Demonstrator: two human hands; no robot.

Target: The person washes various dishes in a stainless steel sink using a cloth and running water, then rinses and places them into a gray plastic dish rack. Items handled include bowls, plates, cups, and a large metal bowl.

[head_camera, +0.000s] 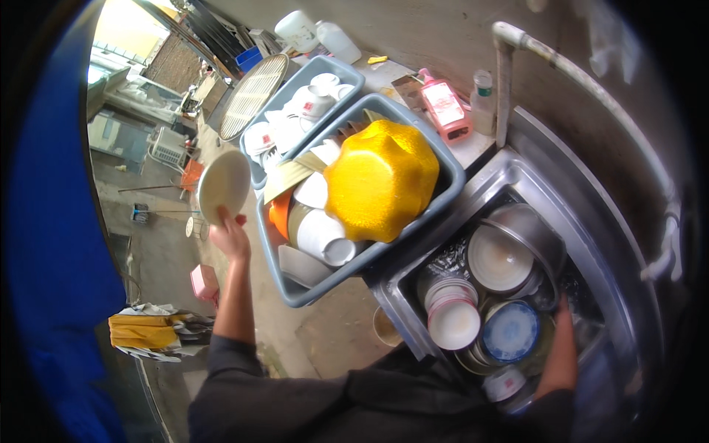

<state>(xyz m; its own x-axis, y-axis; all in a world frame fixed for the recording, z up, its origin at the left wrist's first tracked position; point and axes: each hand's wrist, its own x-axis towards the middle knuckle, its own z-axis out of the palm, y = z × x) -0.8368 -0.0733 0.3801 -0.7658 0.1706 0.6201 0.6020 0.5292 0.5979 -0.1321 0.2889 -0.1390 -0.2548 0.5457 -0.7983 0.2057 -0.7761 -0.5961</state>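
My left hand (230, 239) is raised left of the grey tubs, its fingers gripping the lower edge of a white plate (224, 185). My right hand (563, 307) reaches down into the stainless steel sink (388, 288), beside a metal pot (545, 238). Its fingers are hidden there, and I cannot tell whether it holds anything. Close by in the sink are a cream-coloured dish (501, 259), a stack of white bowls (454, 325) with reddish rims and a blue-rimmed dish (510, 332). A white bowl (504, 383) with a red mark lies near my right forearm.
The nearer grey tub (457, 180) holds yellow scalloped bowls (382, 180) and white dishes. White cups fill the farther tub (357, 77). A pink pump bottle (446, 111) and a clear bottle (483, 105) stand behind. A white pipe (598, 72) runs above the sink.
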